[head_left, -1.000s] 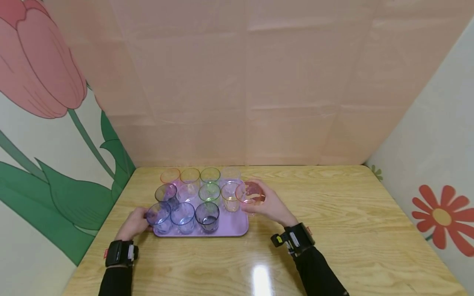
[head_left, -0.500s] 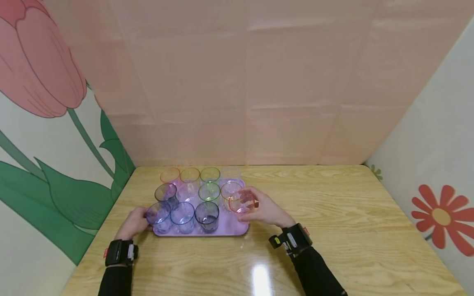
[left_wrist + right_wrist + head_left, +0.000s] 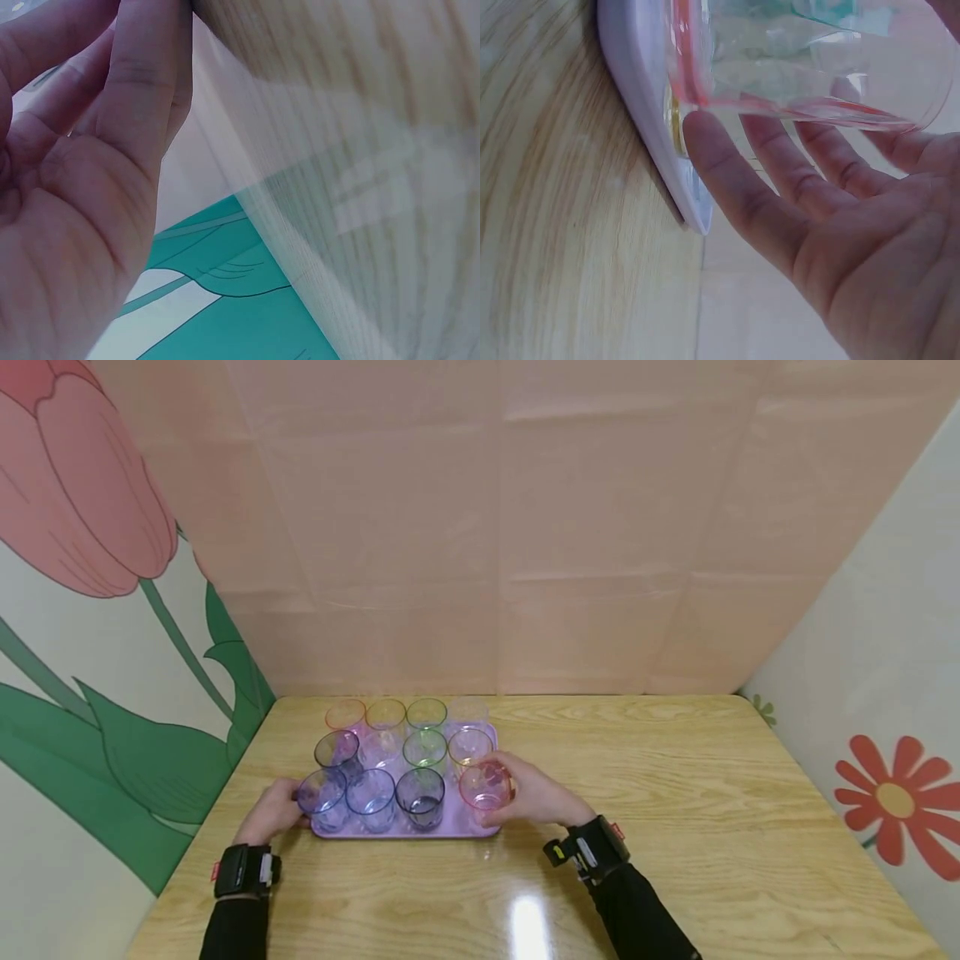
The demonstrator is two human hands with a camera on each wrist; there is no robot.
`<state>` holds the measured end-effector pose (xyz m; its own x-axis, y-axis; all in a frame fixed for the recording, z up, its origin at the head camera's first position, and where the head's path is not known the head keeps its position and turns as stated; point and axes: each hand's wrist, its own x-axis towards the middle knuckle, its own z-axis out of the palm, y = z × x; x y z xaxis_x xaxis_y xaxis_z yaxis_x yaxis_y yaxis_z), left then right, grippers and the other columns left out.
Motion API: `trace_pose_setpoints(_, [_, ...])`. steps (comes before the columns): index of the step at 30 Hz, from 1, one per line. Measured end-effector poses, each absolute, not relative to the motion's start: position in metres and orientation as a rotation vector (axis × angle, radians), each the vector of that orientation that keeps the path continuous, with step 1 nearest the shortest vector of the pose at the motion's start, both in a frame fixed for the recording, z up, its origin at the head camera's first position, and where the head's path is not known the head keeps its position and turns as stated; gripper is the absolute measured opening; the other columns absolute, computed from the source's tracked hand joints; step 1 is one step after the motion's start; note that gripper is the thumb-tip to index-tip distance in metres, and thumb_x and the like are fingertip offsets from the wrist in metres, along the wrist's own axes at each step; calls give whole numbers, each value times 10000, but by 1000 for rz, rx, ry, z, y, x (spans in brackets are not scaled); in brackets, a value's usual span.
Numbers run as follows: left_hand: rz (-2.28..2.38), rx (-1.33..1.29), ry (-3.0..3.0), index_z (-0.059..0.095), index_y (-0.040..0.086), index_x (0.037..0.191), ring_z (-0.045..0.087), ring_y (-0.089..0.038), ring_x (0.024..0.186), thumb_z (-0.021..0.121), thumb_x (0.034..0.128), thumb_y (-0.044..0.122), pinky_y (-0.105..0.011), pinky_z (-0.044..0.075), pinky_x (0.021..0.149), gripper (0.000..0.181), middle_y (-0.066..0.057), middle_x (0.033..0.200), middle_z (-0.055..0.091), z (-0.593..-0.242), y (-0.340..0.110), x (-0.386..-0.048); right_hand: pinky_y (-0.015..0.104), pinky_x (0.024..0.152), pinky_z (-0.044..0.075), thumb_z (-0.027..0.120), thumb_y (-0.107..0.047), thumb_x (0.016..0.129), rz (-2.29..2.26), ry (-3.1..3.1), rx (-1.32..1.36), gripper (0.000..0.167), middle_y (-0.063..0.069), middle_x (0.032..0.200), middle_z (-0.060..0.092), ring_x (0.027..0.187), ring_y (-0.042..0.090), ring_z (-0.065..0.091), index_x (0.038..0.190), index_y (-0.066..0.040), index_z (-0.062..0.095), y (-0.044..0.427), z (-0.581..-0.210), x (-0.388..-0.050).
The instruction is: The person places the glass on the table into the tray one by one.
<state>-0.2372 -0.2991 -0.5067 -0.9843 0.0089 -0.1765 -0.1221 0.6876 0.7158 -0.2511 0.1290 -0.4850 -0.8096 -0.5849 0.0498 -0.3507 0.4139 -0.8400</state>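
My right hand (image 3: 534,793) grips a clear glass with a red tint (image 3: 485,787) at the front right of the lilac tray (image 3: 457,822). In the right wrist view the red base of that glass (image 3: 780,67) is low at the tray wall (image 3: 641,82); whether it touches the tray I cannot tell. Beneath the glass the fingers (image 3: 742,176) are spread along its side. My left hand (image 3: 272,812) is at the tray's front left edge, beside a blue-purple glass (image 3: 322,797). Its fingertips are hidden in both views.
Several more tinted glasses stand upright in rows on the tray, including a dark grey one (image 3: 420,797), a green one (image 3: 424,750) and a yellow-rimmed one (image 3: 470,747). The wooden table (image 3: 675,793) extends to the right, with a pinkish covered wall (image 3: 495,568) behind.
My right hand has moved the red-tinted glass left and towards me, from beside the yellow-rimmed glass to the tray's front right. My left hand has stayed in place.
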Motion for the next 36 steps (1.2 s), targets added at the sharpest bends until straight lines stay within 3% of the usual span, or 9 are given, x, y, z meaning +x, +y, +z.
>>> trace_pose_setpoints(8, [1207,-69,2725,652,-110,995,600,-196,758,555,826,-113,-308,541,631,195,-139,883,664,-505,-298,-237,437,952,511,916,-288,632,-1227,2593,-787,815,128,1182,614,1097,269,601,1266,-45,465,122,-484,-248])
trace_pose_setpoints(16, [1227,-77,2708,643,-124,1019,609,-203,770,550,831,-116,-311,552,639,209,-159,903,667,-505,-298,-237,405,928,511,942,-307,572,-1166,2655,-750,875,106,1160,600,1066,234,593,1250,-48,455,117,-487,-245])
trace_pose_setpoints(23, [1211,-76,2716,640,-124,1021,607,-210,779,545,836,-112,-311,546,642,209,-161,906,665,-506,-298,-237,391,917,511,933,-308,595,-1070,2680,-710,869,104,1177,608,1066,220,594,1281,-41,472,116,-485,-245])
trace_pose_setpoints(31, [1225,-88,2706,640,-126,1011,607,-204,768,536,828,-128,-317,549,642,210,-155,891,664,-506,-299,-237,271,652,491,900,-276,657,-968,2669,-729,591,48,906,632,766,129,557,1109,-14,625,115,-483,-244])
trace_pose_setpoints(36, [1209,-84,2712,634,-129,1018,599,-202,768,532,825,-131,-313,542,642,219,-148,891,659,-506,-299,-237,241,638,489,890,-259,681,-979,2653,-718,541,39,904,638,756,114,564,1085,-14,627,112,-484,-244])
